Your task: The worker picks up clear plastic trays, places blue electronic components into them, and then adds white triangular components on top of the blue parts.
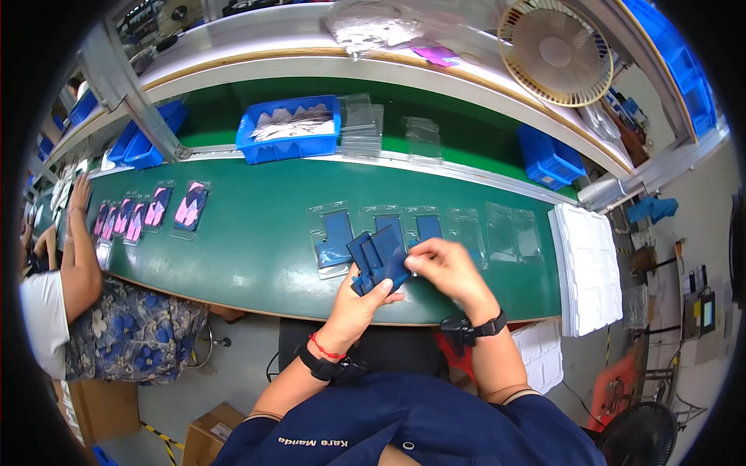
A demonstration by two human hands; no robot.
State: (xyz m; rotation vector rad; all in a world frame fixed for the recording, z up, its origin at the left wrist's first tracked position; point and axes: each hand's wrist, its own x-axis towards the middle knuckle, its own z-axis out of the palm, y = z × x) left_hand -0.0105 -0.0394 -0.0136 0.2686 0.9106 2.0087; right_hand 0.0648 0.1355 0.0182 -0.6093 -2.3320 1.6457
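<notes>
My left hand (353,309) is closed round a fanned stack of flat, dark blue rectangular pieces (378,255), held over the front part of the green table. Right beside the stack, my right hand (452,268) has its thumb and forefinger pinched together near the pieces' right edge. What lies in that pinch, if anything, is too small to tell. Beyond my hands is a row of clear plastic bags. The leftmost bag (320,220) has a dark blue L-shaped piece (339,231) in it. Blue pieces (428,227) also lie in the neighbouring bags, partly hidden by my hands. Farther right are flat clear bags (502,227).
White trays (587,272) are stacked at the table's right end. A blue bin (291,147) of pale sheets stands at the back, near more clear bags (362,128). Bagged pink-and-dark pieces (190,206) lie left, near a co-worker's arm (78,241). A fan (555,50) hangs above.
</notes>
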